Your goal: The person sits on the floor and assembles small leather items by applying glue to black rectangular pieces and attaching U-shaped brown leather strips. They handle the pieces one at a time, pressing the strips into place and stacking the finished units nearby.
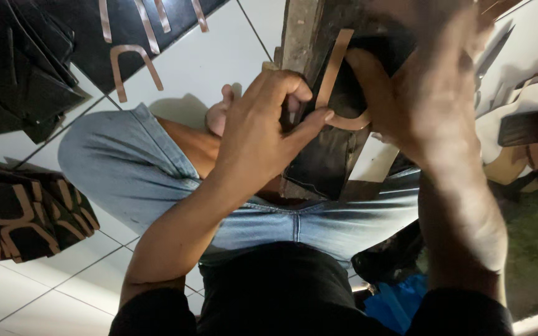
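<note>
The person sat on a white tiled floor (207, 62) in jeans, with a dark wooden block (325, 149) propped between the knees. A tan U-shaped strap (334, 81) lay against the face of the block, one leg running up along it and the curve bending round at the lower end.

The left hand (263, 124) was narrowed onto the block's left edge, fingers curled behind it and the thumb stretched across to press on the strap's curve. The right hand (431, 93) was blurred. It lay over the block's right side with its thumb at the strap's bend, but how far its fingers were closed I cannot tell.

The step in hand looked like seating or shaping the strap against the block. As a judgement, any next move would call for the left thumb to keep the curve pinned so the strap does not slip.

On the floor at the upper left, more tan straps (133, 59) lay on a dark sheet (94, 37), near its lower edge. A stack of black pieces with tan strips (32, 211) sat at the left, beside the knee. A blade-like tool (493, 53) showed at the upper right, too blurred to identify.
</note>
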